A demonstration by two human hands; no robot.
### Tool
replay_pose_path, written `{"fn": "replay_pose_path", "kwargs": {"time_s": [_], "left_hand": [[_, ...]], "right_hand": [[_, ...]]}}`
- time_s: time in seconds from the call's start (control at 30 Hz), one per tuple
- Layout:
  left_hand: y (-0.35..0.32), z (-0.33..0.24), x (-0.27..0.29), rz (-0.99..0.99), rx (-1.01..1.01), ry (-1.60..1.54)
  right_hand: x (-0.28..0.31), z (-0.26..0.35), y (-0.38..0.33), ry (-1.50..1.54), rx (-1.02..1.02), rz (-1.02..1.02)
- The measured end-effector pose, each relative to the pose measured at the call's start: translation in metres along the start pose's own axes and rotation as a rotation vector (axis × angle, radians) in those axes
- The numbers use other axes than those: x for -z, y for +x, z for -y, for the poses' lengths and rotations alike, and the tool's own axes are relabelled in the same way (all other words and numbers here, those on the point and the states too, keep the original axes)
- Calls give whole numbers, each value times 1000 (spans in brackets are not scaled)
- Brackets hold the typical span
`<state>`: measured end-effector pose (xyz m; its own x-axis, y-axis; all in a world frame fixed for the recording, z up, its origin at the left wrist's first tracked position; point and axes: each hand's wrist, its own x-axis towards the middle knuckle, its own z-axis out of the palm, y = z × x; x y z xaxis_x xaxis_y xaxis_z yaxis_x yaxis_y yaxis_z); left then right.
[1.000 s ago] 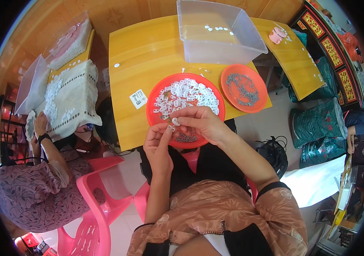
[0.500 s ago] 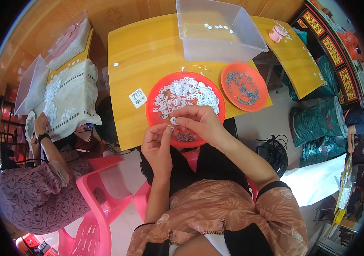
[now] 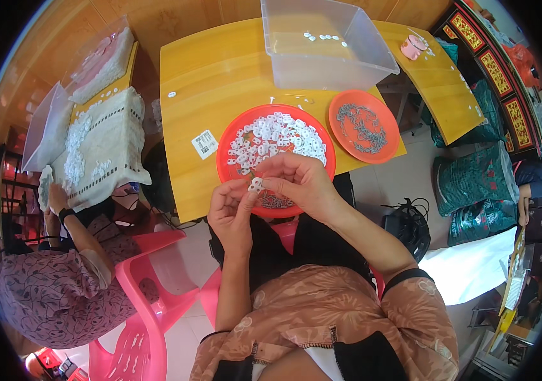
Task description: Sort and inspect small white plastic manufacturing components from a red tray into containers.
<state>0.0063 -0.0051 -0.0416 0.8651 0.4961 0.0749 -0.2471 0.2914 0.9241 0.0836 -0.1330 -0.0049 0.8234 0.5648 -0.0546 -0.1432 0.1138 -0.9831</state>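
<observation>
- The table [image 3: 220, 82] is showing smooth, glossy yellow wood.
- On it, the large red tray [image 3: 230, 174] is looking like glossy plastic, heaped with small white plastic pieces [image 3: 277, 136].
- Right of that tray, the smaller orange plate [image 3: 347, 136] is carrying dull grey metal parts [image 3: 363, 127].
- Behind the tray, the clear bin [image 3: 328, 51] is looking like smooth translucent plastic.
- Left of the table, the pink chair [image 3: 150, 279] is shining like moulded plastic.

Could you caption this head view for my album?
Both hands pinch a small white plastic piece above a red plate heaped with them.
</observation>
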Motion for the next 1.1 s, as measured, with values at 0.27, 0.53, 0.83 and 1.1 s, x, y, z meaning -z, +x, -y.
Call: {"fn": "replay_pose_path", "kwargs": {"time_s": [0.27, 0.53, 0.83, 1.1], "left_hand": [[6, 3, 4, 303, -87, 40], [7, 9, 14, 379, -6, -124], [6, 3, 11, 387, -41, -34], [3, 0, 4, 314, -168, 163]], "right_hand": [[-1, 12, -3, 181, -100, 83], [0, 6, -4, 133, -61, 107], [12, 15, 5, 137, -210, 197], [12, 8, 4, 144, -175, 161]]}}
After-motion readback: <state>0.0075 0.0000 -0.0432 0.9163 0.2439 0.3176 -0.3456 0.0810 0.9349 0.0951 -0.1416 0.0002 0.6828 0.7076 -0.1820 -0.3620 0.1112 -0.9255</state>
